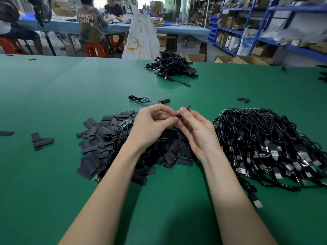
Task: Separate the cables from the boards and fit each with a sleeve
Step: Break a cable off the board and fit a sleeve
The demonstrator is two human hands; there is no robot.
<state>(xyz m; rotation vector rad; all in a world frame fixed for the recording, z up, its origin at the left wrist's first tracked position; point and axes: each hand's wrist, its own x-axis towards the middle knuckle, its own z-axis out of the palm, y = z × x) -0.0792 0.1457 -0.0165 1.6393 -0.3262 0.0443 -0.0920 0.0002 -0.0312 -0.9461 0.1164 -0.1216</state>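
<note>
At frame center, above the matte green table [53, 174], 2 bare hands meet. The left hand [150, 126] curls its fingers around a thin black cable end; the right hand [196, 128] pinches a flat black sleeve [188, 107]. Beneath lies a heap of flat, dull sleeves [99, 137]. Glossy tangled cables [265, 138] pile at right; 1 sleeved cable [148, 100] lies just above the hands, and a second pile [173, 66] sits further up.

Two bare forearms lead up to the left hand [150, 124] and the right hand [198, 131] — no sleeves, gloves, rings, watch or bands anywhere from the fingertips back to the frame edge. Fingernails are short and unpainted — wrists slim.
</note>
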